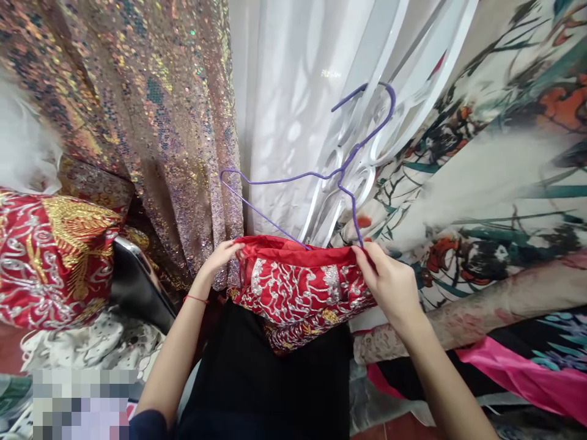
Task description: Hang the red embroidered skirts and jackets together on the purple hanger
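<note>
A red garment (293, 293) with silver and gold embroidery hangs over my lap, its plain red top band stretched between my hands. At the band's left end, my left hand (222, 256) pinches the edge in its fingers. My right hand (392, 284) is closed on the right end, thumb at the band, where one end of a purple clothes hanger (342, 174) meets it. The hanger's lower part goes down behind the band's front, inside the opening. Its left corner sticks out above the garment, and its hook points up. My right fingers are partly hidden.
A sequined curtain-like fabric (183, 122) hangs at the left, beside white cloth (284, 110). White curved framework (431, 91) stands behind the hook. Floral fabric (481, 208) covers the right. Another red embroidered piece (55, 263) and a black, metal-edged object (140, 281) are at left.
</note>
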### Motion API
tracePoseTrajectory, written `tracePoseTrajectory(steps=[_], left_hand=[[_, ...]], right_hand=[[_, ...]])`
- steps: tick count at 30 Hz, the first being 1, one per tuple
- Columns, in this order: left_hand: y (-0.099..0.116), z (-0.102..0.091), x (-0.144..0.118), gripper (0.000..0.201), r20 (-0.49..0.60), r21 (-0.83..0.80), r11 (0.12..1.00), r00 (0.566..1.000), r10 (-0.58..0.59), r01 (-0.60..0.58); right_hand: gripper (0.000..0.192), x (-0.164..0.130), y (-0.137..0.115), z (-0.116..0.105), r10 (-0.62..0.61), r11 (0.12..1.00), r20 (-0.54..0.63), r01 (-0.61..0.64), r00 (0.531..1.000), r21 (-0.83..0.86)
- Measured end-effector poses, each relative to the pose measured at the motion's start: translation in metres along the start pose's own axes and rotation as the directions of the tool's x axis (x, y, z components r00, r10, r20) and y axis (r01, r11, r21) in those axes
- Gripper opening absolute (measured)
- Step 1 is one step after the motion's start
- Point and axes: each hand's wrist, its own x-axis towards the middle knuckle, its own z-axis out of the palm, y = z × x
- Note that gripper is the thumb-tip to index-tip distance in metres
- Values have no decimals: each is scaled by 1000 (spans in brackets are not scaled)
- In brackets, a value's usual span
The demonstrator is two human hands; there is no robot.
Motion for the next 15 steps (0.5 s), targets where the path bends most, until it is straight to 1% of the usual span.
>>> tracePoseTrajectory(steps=[2, 3, 5, 7, 9, 11, 13, 14, 15], left_hand=[[6, -4, 5, 34, -144, -110, 993, 989, 26, -42], [13, -6, 9, 31, -214, -155, 985, 976, 38, -72], [33, -10, 21, 25, -325, -226, 964, 944, 58, -138], [60, -15, 34, 21, -387, -281, 940, 919, 72, -192], [88, -20, 45, 19, -414, -318, 920, 907, 81, -228], [112, -25, 53, 19, -459, -350, 899, 885, 81, -263], [128, -28, 55, 21, -539, -348, 884, 838, 85, -314], [134, -30, 55, 22, -588, -314, 883, 801, 108, -350], [138, -31, 52, 23, -636, -246, 889, 757, 153, -386]], right_hand=[[33, 0, 1, -1, -13, 1000, 5, 13, 1000, 7], [34, 1, 1, -1, -24, 1000, 9, 24, 1000, 12], [35, 2, 0, 0, -49, 999, 14, 49, 999, 15], [34, 3, -3, -1, -73, 997, 9, 73, 997, -14], [33, 3, -6, -3, -102, 992, -3, 101, 995, -69], [30, 4, -8, -7, -131, 985, -11, 128, 991, -118], [28, 4, -11, -11, -153, 979, -11, 150, 988, -142], [26, 5, -12, -13, -164, 976, -10, 161, 986, -146], [26, 5, -12, -14, -176, 974, -13, 173, 984, -144]])
